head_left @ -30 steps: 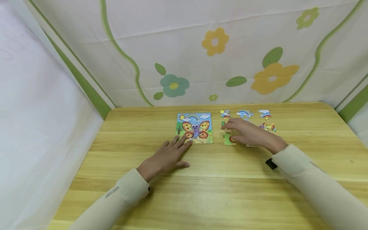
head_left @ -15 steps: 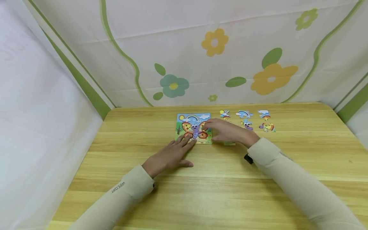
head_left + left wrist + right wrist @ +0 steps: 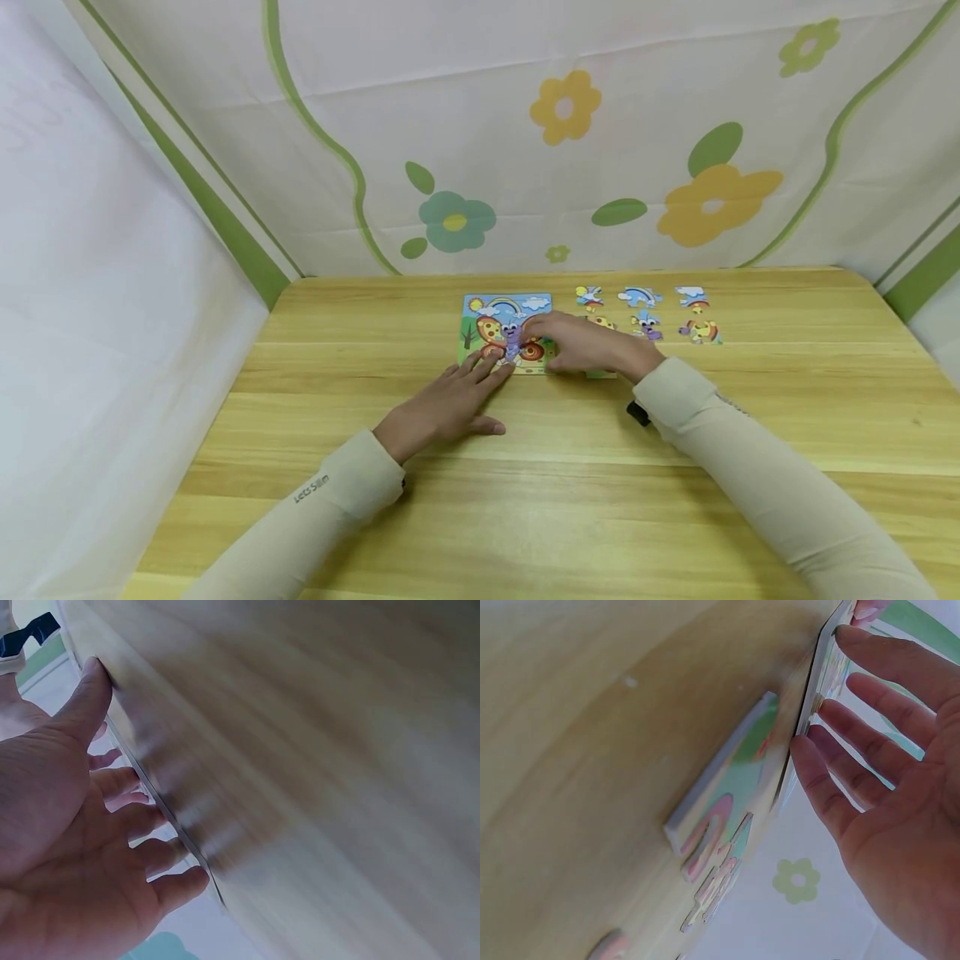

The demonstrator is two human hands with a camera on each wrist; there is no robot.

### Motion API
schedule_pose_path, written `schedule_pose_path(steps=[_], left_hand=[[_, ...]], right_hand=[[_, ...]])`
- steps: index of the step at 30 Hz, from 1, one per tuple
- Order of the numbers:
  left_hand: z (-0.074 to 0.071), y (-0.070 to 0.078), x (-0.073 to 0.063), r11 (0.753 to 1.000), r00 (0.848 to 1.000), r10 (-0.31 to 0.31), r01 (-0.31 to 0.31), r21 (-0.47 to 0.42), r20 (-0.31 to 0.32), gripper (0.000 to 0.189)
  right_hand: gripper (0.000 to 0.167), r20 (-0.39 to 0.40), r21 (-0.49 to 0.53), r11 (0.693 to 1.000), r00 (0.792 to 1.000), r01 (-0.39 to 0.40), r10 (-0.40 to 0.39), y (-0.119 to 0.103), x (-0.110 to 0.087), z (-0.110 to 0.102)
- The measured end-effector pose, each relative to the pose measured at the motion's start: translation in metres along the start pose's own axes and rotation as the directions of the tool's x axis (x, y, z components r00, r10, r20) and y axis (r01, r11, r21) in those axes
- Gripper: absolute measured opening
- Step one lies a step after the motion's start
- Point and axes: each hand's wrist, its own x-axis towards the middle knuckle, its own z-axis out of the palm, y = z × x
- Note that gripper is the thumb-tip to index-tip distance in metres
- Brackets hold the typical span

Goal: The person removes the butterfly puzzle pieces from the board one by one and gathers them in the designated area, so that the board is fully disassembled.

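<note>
A square puzzle board [image 3: 480,306] with a butterfly picture lies near the back of the table. My left hand [image 3: 442,408], fingers spread, rests its fingertips on the board's lower left part; the thumb touches the wood. On the board's right half are the fingertips of my right hand [image 3: 581,342], which covers part of the butterfly's wing. From the right wrist view, the right hand [image 3: 900,742] has fairly straight fingers against the board's face, thumb at its near edge. Close beside it lies a loose green puzzle piece [image 3: 739,757].
Loose puzzle pieces lie in rows right of the board, among them a rainbow piece [image 3: 640,297], a purple butterfly-face piece [image 3: 648,327] and a yellow wing piece [image 3: 702,332]. A fabric wall [image 3: 315,242] with printed flowers stands behind the wooden table [image 3: 525,517].
My right hand has moved left from over the loose pieces onto the board's right side. The left hand has slid slightly right along the board's lower edge.
</note>
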Motion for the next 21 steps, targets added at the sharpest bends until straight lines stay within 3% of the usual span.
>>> schedule_pose_path(steps=[21], left_hand=[[0.0009, 0.0005, 0.001, 1.0, 1.0, -0.01, 0.01, 0.003, 0.008, 0.088]], right_hand=[[0.057, 0.019, -0.026, 1.0, 1.0, -0.007, 0.007, -0.005, 0.0029, -0.0012]])
